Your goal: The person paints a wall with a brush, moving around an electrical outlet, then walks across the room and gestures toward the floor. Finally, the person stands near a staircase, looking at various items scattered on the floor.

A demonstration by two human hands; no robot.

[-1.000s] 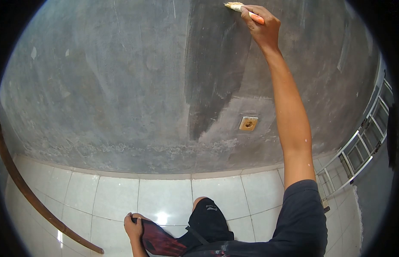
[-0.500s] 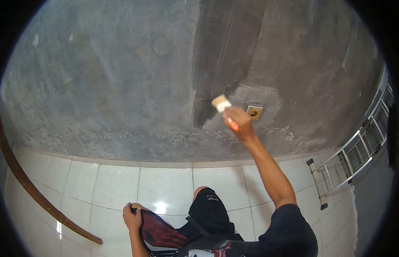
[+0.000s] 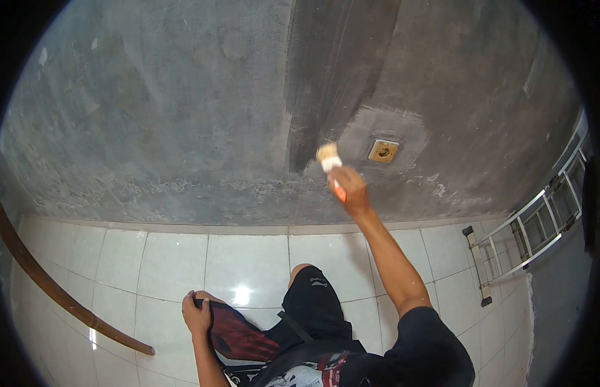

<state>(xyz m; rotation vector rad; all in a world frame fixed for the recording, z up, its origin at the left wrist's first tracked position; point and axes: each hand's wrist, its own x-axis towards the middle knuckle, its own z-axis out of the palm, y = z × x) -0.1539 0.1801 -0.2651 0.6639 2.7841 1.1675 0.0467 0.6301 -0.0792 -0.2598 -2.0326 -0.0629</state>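
My right hand (image 3: 349, 190) is closed around a paintbrush (image 3: 329, 157) with pale bristles, a white band and an orange handle end. The bristles point up and overlap the lower end of a dark strip (image 3: 316, 122) on the grey wall. To the right of the brush, a yellowed wall socket (image 3: 384, 151) sits within a lighter grey patch. Lower left, my left hand (image 3: 197, 314) rests over my bent knee, fingers lying on it, with no tool in it.
An aluminium ladder (image 3: 520, 226) leans at the right, its foot on the white tiled floor (image 3: 242, 258). On the left a long brown pole (image 3: 48, 287) slants down to the floor. Peeling marks (image 3: 152, 187) run along the wall's lower part, above the pale skirting.
My right hand and the brush have moved slightly left, away from the socket, which now shows fully. The whole view has shifted a little; my left hand stays on the knee.
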